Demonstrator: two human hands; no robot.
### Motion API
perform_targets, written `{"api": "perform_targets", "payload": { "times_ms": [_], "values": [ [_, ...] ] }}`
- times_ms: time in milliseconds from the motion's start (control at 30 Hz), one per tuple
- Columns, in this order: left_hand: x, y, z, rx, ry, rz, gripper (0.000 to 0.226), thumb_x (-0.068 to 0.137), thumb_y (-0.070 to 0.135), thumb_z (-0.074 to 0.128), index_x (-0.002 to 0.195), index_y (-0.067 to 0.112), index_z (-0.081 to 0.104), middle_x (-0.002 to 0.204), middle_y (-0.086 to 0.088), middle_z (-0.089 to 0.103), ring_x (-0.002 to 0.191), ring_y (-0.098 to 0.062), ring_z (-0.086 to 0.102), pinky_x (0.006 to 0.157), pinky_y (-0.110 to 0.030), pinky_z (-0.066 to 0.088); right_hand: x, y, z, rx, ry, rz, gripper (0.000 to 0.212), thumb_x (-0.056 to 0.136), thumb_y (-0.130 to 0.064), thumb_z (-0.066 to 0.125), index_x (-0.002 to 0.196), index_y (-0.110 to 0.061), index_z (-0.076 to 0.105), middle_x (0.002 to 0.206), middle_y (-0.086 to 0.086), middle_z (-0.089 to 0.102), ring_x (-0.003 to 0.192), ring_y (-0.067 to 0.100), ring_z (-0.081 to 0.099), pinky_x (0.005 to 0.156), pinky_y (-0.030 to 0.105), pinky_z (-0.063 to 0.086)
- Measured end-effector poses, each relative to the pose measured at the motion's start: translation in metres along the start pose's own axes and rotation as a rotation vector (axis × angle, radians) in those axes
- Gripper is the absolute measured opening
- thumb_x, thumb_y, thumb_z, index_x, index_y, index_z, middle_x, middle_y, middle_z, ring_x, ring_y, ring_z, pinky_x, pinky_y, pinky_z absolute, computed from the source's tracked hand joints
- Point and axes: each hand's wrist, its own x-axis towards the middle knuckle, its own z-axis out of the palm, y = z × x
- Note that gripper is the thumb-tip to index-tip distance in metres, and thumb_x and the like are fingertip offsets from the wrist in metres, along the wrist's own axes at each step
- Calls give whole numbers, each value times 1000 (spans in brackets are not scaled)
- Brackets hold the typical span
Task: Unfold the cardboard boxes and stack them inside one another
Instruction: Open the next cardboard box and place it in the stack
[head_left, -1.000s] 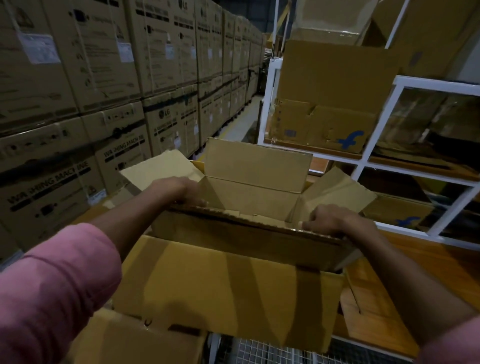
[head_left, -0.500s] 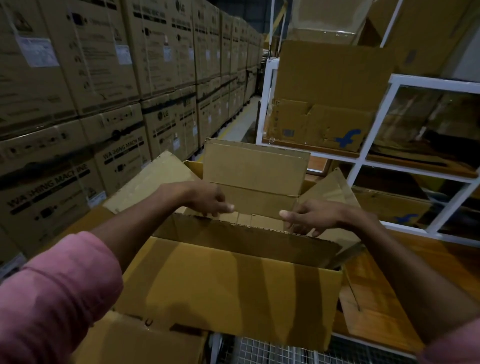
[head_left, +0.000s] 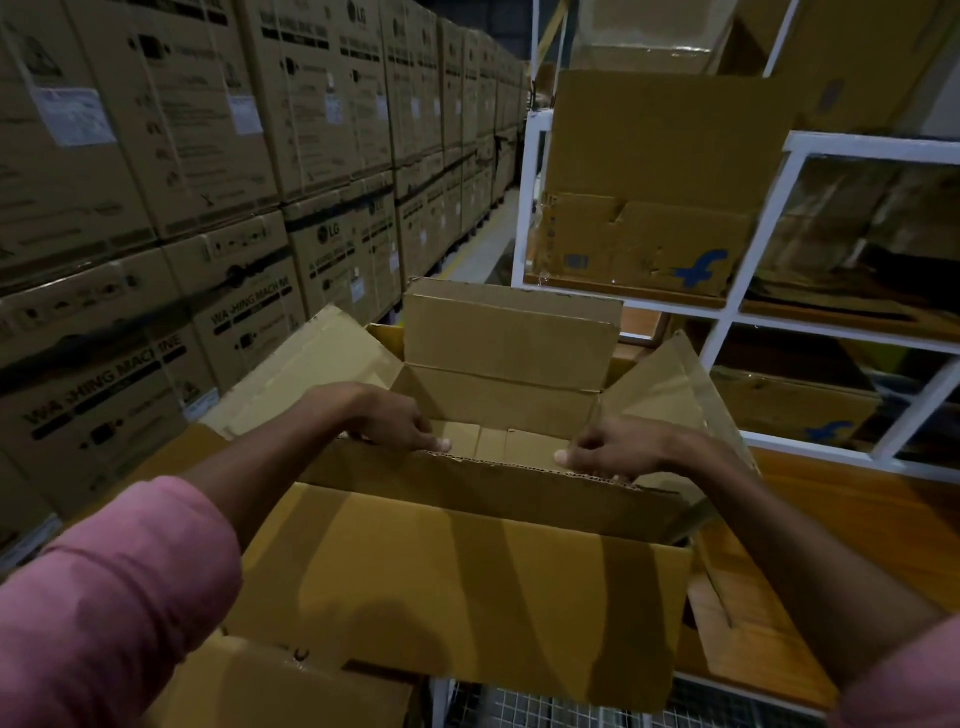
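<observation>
An open brown cardboard box (head_left: 457, 587) stands in front of me with its four top flaps spread. The far flap (head_left: 511, 332) is upright, the side flaps lean outward, and the near flap hangs down toward me. My left hand (head_left: 389, 418) and my right hand (head_left: 621, 449) both sit on the near wall's corrugated top edge, fingers curled over it and thumbs pointing toward each other. The folded bottom flaps (head_left: 493, 441) show inside between my hands. More cardboard (head_left: 270, 686) lies beneath the box at the lower left.
Tall stacks of washing machine cartons (head_left: 171, 291) wall off the left side. A white metal rack (head_left: 727, 317) holding cartons stands at the right, over a wooden surface (head_left: 857, 525). Wire mesh (head_left: 545, 709) shows below the box. An aisle (head_left: 483, 249) runs ahead.
Both hands left the box's near corners, came together over its opening, and now hold the near top edge closer to its middle. The box sits much as before.
</observation>
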Motion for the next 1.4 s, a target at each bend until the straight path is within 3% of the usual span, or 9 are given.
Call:
{"api": "perform_targets", "payload": {
  "times_ms": [200, 400, 500, 600, 733, 867, 933, 1167, 1400],
  "values": [
    [26, 13, -18, -45, 71, 81, 72, 93, 66, 56, 148, 20, 50, 145, -2, 56, 124, -24, 59, 107, -51, 50, 29, 9, -16, -62, 194, -36, 44, 101, -53, 53, 122, -18, 69, 116, 0, 70, 104, 15, 66, 91, 38, 57],
    [77, 31, -35, -24, 89, 48, 67, 93, 66, 56, 145, 24, 52, 146, -1, 55, 131, -25, 54, 109, -50, 47, 90, 16, -28, -158, 114, -61, 48, 99, -54, 56, 134, -22, 61, 136, 2, 63, 120, 18, 59, 91, 32, 48],
    [106, 39, -44, -10, 40, -8, 64, 95, 63, 56, 146, 25, 51, 146, -1, 54, 131, -26, 52, 110, -50, 46, 123, 26, -28, -179, 55, -20, 65, 98, -54, 58, 152, -22, 43, 157, 5, 43, 141, 25, 44, 108, 39, 40],
    [133, 44, -55, 18, -13, -51, 65, 96, 60, 57, 149, 23, 47, 148, -3, 51, 133, -27, 50, 111, -50, 45, 154, 40, -28, -207, 117, 0, 82, 97, -54, 59, 163, -25, 18, 172, 6, 5, 157, 30, 8, 124, 50, 21],
    [171, 53, -72, 125, 180, -45, 74, 98, 55, 58, 157, 17, 35, 161, -10, 38, 144, -32, 39, 116, -48, 38, 186, 59, -48, -230, 292, -34, 87, 97, -52, 59, 164, -28, 8, 171, 3, -16, 157, 32, -12, 123, 59, 12],
    [213, 58, -99, 198, 374, -38, 91, 98, 55, 57, 164, 17, 7, 171, -8, -12, 157, -35, -4, 123, -61, 18, 213, 73, -73, -387, 421, -79, 87, 98, -52, 56, 164, -25, 5, 170, 7, -17, 155, 33, -18, 126, 57, 1],
    [236, 57, -110, 194, 404, -47, 98, 97, 55, 57, 163, 20, -5, 169, -3, -23, 156, -33, -15, 122, -63, 12, 227, 80, -83, -441, 422, -69, 87, 99, -53, 53, 164, -22, 4, 170, 8, -18, 155, 33, -19, 125, 57, -3],
    [294, 59, -125, 117, 326, -95, 106, 98, 46, 63, 160, 21, -20, 157, 2, -47, 154, -33, -22, 123, -64, 9, 268, 101, -107, -504, 307, -5, 97, 98, -55, 53, 163, -17, -8, 162, 4, -37, 150, 28, -33, 124, 58, -8],
    [324, 58, -132, 100, 326, -107, 109, 96, 44, 65, 160, 24, -21, 159, 3, -43, 154, -32, -20, 122, -65, 12, 297, 121, -119, -496, 272, -33, 102, 98, -55, 55, 161, -17, -16, 163, 2, -37, 151, 27, -32, 125, 57, -6]
  ]
}}
